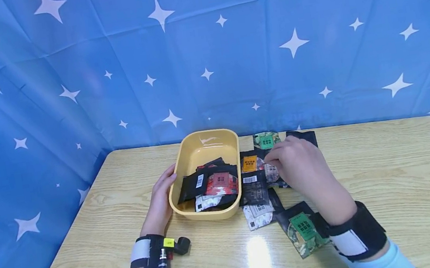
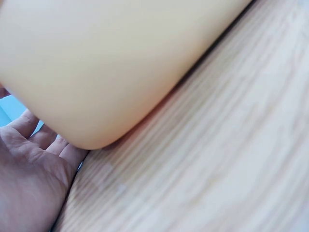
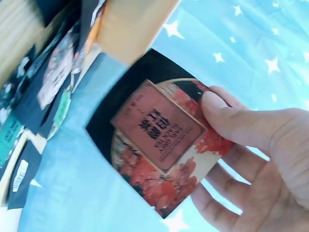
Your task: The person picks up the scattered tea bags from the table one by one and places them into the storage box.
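Note:
In the right wrist view my right hand (image 3: 260, 159) pinches a red and black tea packet (image 3: 159, 130), labelled Earl Grey black tea, between thumb and fingers. From the head view the right hand (image 1: 300, 163) is over the packets right of the tub, and its fingertips are partly hidden. My left hand (image 1: 162, 199) rests along the left outer side of a yellow plastic tub (image 1: 210, 215). The left wrist view has its fingers (image 2: 46, 137) extended against the tub wall (image 2: 96, 87). Several tea packets, including a red one (image 1: 221, 181), lie inside the tub.
Right of the tub, loose packets overlap: an orange-labelled one (image 1: 250, 163), a black one (image 1: 254, 190), a white floral one (image 1: 259, 215). A green-labelled packet (image 1: 304, 229) lies nearer the front. Behind the wooden table (image 1: 409, 179) hangs a blue star-patterned cloth (image 1: 228, 58).

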A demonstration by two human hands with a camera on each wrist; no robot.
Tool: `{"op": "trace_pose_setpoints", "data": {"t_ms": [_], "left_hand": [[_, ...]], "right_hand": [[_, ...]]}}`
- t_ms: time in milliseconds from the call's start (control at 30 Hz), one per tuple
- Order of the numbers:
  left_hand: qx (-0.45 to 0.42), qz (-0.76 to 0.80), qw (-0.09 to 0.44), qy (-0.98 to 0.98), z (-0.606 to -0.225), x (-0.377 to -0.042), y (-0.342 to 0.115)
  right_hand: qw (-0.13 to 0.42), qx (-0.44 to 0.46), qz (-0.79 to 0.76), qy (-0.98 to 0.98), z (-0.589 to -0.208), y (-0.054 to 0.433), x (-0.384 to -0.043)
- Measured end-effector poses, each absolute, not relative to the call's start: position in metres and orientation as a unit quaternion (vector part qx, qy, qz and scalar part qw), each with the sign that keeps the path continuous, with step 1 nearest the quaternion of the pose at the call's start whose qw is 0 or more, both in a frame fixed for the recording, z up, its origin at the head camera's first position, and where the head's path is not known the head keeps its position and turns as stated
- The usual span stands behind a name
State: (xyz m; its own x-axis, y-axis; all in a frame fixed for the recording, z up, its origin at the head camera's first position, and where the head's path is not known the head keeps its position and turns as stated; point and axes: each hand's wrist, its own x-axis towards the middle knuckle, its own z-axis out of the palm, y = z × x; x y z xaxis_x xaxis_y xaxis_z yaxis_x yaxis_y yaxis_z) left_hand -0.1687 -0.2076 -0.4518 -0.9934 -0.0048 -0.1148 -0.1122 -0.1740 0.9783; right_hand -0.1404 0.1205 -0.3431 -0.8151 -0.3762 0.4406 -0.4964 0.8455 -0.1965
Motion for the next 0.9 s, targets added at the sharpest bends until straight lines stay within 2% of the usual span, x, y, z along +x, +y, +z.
{"op": "trace_pose_setpoints", "data": {"t_ms": [267,667,900], "left_hand": [[-0.048,0.769,0.034,0.636,-0.452,-0.170,-0.208],[-0.046,0.769,0.039,0.636,-0.453,-0.169,-0.209],[-0.057,0.760,0.032,0.646,-0.452,-0.169,-0.208]], "right_hand": [[0.226,0.241,0.131,-0.935,-0.341,0.103,-0.133],[0.354,0.291,0.220,-0.861,-0.352,0.085,-0.126],[0.361,0.334,0.225,-0.841,-0.357,0.074,-0.124]]}}
